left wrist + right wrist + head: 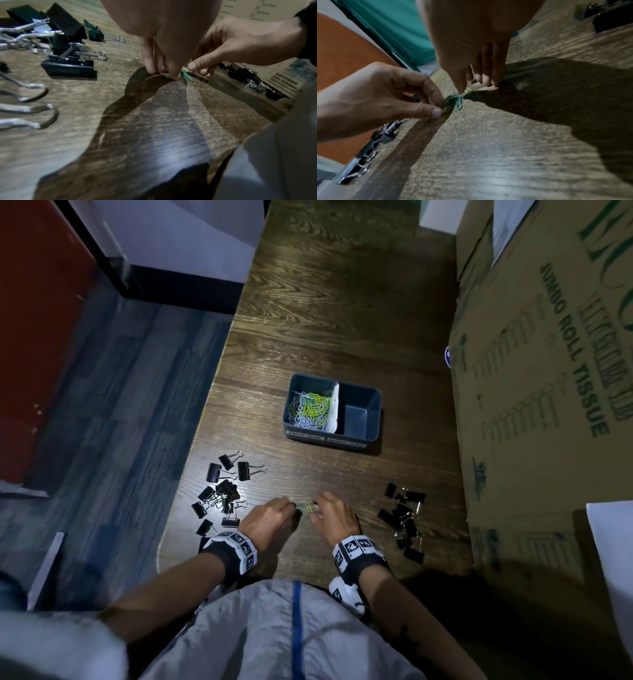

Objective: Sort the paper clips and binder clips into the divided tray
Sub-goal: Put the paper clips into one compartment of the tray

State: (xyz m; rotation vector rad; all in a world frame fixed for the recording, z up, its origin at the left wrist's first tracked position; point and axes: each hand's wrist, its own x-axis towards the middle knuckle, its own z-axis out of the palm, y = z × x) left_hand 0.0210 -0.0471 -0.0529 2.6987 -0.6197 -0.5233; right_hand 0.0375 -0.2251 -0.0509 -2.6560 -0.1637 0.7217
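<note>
A dark blue divided tray point(373, 405) stands mid-table. Its left compartment holds several coloured paper clips point(310, 409); its right compartment holds nothing. Large black binder clips point(222, 494) lie in a heap at the left, and smaller ones point(404, 518) at the right. Both hands meet near the front edge over a few loose paper clips point(305, 507). My left hand point(293, 508) pinches a yellow paper clip point(446, 109) between thumb and forefinger. My right hand point(315, 508) pinches a small bunch of yellow and green clips point(187, 73) against the table, with one green clip point(458, 104) sticking out.
A tall cardboard box point(548, 371) walls the table's right side, close to the small binder clips. The wooden table's left edge point(205, 412) drops to a blue floor. White paper point(613, 559) lies at the right front.
</note>
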